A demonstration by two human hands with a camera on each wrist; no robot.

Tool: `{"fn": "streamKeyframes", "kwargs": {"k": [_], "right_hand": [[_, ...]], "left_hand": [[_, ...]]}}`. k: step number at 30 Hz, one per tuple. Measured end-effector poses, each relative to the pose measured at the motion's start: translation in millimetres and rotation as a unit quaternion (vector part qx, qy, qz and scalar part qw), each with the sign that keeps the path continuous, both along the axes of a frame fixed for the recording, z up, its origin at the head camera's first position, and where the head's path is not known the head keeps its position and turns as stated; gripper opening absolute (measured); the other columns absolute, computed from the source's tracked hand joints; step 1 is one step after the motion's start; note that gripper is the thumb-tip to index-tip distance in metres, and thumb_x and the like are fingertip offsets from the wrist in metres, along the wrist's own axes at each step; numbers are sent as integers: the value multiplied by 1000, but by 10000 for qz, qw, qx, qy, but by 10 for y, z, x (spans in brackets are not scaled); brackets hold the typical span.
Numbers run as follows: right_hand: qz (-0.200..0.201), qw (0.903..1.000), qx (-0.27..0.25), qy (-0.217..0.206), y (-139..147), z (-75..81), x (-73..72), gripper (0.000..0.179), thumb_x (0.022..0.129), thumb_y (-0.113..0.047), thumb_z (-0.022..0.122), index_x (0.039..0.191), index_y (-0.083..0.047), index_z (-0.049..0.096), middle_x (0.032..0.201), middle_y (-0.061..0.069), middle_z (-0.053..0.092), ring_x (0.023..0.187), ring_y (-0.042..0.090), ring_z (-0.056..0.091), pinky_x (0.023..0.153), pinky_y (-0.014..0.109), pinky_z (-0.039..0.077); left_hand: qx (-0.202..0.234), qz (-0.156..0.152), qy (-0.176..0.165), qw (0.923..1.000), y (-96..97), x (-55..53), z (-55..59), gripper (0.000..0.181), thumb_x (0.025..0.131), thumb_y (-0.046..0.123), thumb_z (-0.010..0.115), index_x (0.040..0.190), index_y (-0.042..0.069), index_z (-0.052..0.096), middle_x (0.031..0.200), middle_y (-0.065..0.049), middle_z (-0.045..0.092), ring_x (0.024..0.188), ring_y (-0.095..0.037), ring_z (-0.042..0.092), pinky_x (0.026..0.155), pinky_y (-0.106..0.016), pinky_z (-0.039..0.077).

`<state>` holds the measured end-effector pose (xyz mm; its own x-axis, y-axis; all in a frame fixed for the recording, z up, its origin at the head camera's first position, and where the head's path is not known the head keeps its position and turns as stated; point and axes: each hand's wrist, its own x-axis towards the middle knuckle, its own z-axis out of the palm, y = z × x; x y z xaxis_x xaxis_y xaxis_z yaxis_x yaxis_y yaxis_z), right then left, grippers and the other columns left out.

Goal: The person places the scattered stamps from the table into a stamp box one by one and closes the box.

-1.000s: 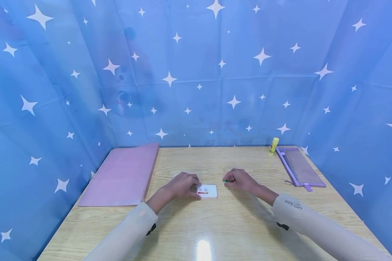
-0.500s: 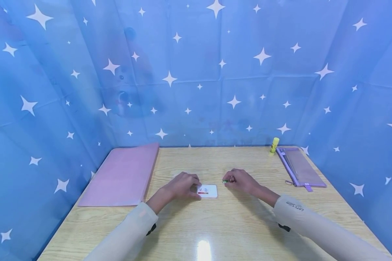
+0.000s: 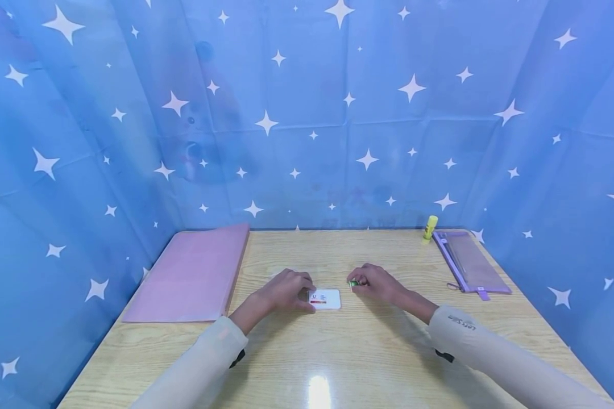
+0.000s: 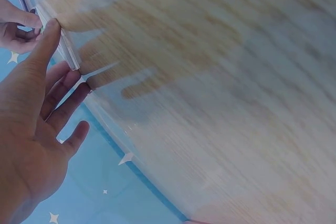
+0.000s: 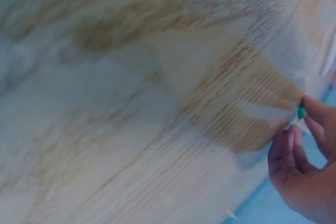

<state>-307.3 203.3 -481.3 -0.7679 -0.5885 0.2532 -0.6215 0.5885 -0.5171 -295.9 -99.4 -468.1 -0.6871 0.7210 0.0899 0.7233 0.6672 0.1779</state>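
A small flat white case (image 3: 327,299) with a logo and a red-orange strip lies at the middle of the table in the head view. My left hand (image 3: 286,291) grips its left end between thumb and fingers. The left wrist view shows the case's thin edge (image 4: 69,51) by the thumb tip, with the other fingers spread below. A short way to the right, my right hand (image 3: 376,283) pinches a small green-and-white object (image 3: 354,283) close over the table. Only a green bit (image 5: 301,112) shows between thumb and fingers in the right wrist view; its kind is unclear.
A large pink folder (image 3: 189,275) lies at the left of the wood-grain table (image 3: 307,346). At the back right, a yellow glue stick (image 3: 430,227) stands beside a purple zip pencil pouch (image 3: 473,261). A blue star-patterned curtain (image 3: 307,187) encloses the back and sides.
The right hand has shifted very slightly left and up, turning the small green object so more of its green face shows. The left hand and the white case have stayed put.
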Motion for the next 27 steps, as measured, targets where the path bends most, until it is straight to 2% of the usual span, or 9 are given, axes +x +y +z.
{"fn": "streamKeyframes", "kwargs": {"k": [5,15,22,27], "right_hand": [[-138,9997,-15,-205,8,14,0,18,93,-1,75,111,-3,73,91,10,64,79,17,55,70,28,50],[-133,9999,79,-59,0,40,-7,17,93,-1,76,110,-2,73,81,7,62,71,11,46,68,28,46],[-71,9999,67,-74,2,35,-23,17,92,0,75,109,-1,73,78,7,60,69,11,43,67,27,44],[-77,9999,104,-91,-1,28,-27,17,93,-2,75,110,-1,74,75,1,55,68,10,41,69,27,45]], "left_hand": [[-2,0,14,10000,1,0,-5,50,87,47,83,124,14,77,117,3,73,100,-11,68,90,-26,54],[-35,-61,131,9999,3,-15,2,49,86,46,84,122,13,77,116,1,74,99,-12,68,88,-27,54],[-33,4,40,10000,8,-13,11,50,86,46,84,123,13,77,116,1,73,98,-12,68,87,-25,54],[-20,-9,15,10000,4,0,19,49,87,46,84,123,13,77,117,1,73,100,-13,68,89,-26,54]]}}
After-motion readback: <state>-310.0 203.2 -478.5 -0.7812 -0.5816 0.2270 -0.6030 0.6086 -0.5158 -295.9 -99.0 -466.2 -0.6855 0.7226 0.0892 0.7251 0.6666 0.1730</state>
